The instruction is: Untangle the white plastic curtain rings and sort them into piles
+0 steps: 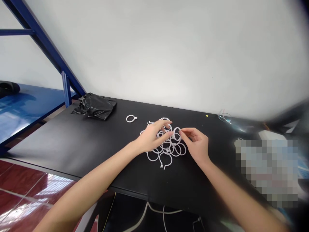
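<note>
Between the fingertips of my right hand (196, 141) a white plastic ring (177, 134) is pinched, just above the table. My left hand (155, 135) reaches over a pile of similar white rings (166, 147), with its fingers apart and its thumb pointing at the held ring. Whether the left fingertips touch that ring, I cannot tell. One ring at the front of the pile stands open at its clasp (163, 166). A single white ring (131, 118) lies apart, behind and left of the pile. My left hand hides part of the pile.
The black table (103, 151) meets a pale wall (154, 64). A crumpled black plastic bag (96, 106) lies at the back left, near a blue metal frame (51, 51). Glasses (225, 117) lie at the back right, and a pixelated patch covers items at the right. Cables (145, 214) hang below.
</note>
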Demonstrator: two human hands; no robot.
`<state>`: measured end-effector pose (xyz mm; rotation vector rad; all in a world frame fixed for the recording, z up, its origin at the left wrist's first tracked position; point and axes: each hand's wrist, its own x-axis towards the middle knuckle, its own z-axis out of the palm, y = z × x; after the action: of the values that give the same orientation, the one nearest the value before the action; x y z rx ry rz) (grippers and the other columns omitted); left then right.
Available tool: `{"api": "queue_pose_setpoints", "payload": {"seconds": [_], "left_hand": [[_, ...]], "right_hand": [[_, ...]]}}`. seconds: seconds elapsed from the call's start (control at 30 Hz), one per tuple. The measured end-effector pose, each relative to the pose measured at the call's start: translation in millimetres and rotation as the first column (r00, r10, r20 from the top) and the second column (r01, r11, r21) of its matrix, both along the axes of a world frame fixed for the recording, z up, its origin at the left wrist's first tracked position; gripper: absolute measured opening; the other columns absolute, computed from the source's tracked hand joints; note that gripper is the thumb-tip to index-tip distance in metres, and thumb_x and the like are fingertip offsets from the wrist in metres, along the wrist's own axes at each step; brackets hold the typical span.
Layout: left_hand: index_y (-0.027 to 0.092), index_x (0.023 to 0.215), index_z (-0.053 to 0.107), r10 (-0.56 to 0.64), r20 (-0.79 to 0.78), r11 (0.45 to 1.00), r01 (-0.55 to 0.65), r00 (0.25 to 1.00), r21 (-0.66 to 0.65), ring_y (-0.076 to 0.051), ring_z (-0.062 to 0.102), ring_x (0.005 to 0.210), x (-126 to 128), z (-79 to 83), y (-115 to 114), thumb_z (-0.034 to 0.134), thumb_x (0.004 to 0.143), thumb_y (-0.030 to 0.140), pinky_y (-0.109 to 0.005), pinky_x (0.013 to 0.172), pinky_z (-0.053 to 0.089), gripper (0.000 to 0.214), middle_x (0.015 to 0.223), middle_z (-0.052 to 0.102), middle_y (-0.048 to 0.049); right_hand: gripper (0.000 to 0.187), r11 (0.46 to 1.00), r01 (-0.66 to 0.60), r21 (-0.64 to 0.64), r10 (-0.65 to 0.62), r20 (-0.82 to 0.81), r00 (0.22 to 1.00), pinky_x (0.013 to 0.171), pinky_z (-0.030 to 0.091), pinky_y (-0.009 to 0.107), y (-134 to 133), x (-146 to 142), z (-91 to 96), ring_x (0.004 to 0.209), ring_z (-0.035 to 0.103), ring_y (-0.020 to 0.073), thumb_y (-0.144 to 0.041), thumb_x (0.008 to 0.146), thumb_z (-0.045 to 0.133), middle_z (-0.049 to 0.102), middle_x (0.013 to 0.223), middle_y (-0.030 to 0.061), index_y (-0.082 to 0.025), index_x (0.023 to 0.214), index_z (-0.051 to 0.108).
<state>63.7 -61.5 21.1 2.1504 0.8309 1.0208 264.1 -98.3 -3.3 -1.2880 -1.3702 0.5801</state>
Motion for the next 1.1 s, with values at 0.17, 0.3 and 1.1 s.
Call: {"api": "queue_pose_setpoints", "payload": {"seconds": [0.17,0.3,1.1], "left_hand": [[0.016,0.114,0.062,-0.087,0.140,0.952,0.124,0.986,-0.279,-0.012,0.061,0.070,16,-7.6,-14,0.055,0.093,0.036,-0.025,0.067,0.050,0.029,0.086,0.068,-0.0046],[0.013,0.100,0.066,-0.011,0.399,0.835,0.228,0.917,-0.501,-0.014,0.066,0.075,17,-9.8,-7,0.064,0.087,0.038,-0.029,0.075,0.054,0.028,0.086,0.069,-0.0060],[0.011,0.087,0.069,0.251,0.488,0.660,0.222,0.836,-0.718,-0.015,0.070,0.070,13,-2.1,1,0.077,0.075,0.037,-0.028,0.073,0.057,0.030,0.077,0.073,-0.0052]], "right_hand": [[0.011,0.998,-0.012,0.057,0.014,-0.031,0.999,0.067,0.057,0.032,-3,-3,0.0,0.074,0.066,0.0186,-0.029,0.081,0.072,0.071,0.080,0.0042,-0.020,0.085,0.070],[0.019,0.997,-0.073,0.022,0.075,-0.078,0.994,0.068,0.058,0.033,-1,-1,-0.4,0.079,0.068,0.0196,-0.030,0.079,0.074,0.072,0.088,0.0053,-0.021,0.095,0.069],[0.017,0.975,-0.147,0.170,0.076,0.365,0.928,0.071,0.056,0.035,0,11,6.0,0.075,0.068,0.0179,-0.025,0.085,0.069,0.075,0.091,0.0037,-0.022,0.101,0.070]]}}
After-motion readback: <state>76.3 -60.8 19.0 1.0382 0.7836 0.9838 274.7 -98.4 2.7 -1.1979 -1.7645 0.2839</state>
